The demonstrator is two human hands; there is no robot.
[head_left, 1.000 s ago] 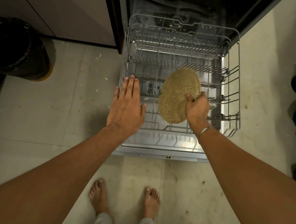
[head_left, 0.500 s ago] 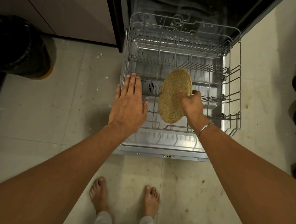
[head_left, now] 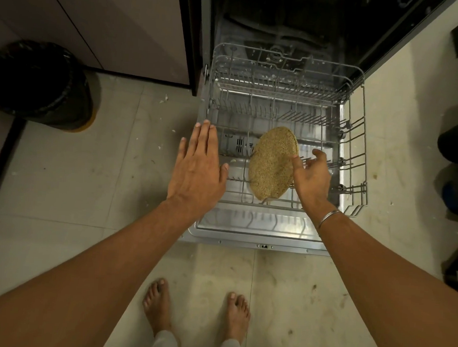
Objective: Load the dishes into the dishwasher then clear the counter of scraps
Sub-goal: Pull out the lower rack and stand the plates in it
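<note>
Floor (head_left: 88, 178): pale tiles; rack (head_left: 281, 96) drawn out.
Plate (head_left: 272, 164): on edge between tines; likely stiff, breakable; grip by rim.
Right hand (head_left: 311, 182): fingers apart, at rim.
Left hand (head_left: 198, 171): flat, empty.

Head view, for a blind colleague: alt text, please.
A tan plate stands on edge in the pulled-out rack of an open dishwasher, the open right hand beside it, the flat left hand over the rack's left edge.

plate (head_left: 271, 162) rim behind right hand (head_left: 311, 183), dishwasher (head_left: 312, 23) cut off at top
</note>
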